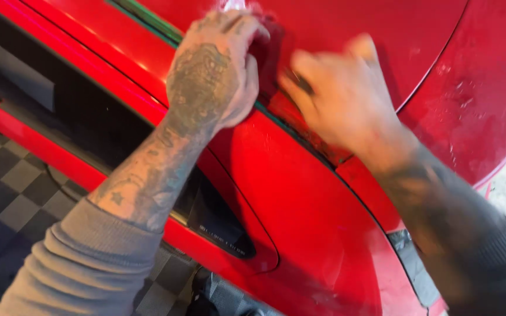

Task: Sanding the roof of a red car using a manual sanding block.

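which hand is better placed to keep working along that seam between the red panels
Probably the right hand: its fingertips lie along the dark seam. The left hand is fisted higher up on the red panel.

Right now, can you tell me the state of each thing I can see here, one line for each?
Left hand: fingers curled, pressing on the red car body at the panel seam.
Right hand: blurred by motion, resting on the seam; grip cannot be told.
Car body: red, glossy, wet spots at the right.
Side window: dark, closed.
Floor: grey checkered tiles.
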